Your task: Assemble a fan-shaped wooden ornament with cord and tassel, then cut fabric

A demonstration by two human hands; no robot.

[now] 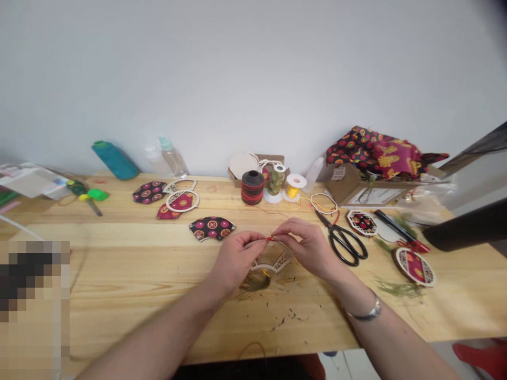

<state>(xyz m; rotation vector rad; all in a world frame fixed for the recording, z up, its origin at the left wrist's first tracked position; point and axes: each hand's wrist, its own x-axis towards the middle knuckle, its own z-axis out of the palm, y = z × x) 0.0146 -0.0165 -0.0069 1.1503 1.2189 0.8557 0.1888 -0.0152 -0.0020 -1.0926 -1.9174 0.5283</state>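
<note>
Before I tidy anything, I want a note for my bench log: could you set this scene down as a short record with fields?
Left hand: pinching a red cord
Right hand: pinching at the same cord, close beside the left
Below the cord: pale fan-shaped frame, dark tassel with yellow knot
Right of the hands: black-handled scissors
Beyond the hands: red-and-black spool, olive spool, yellow spool
Cord attached to frame: cannot tell
</note>
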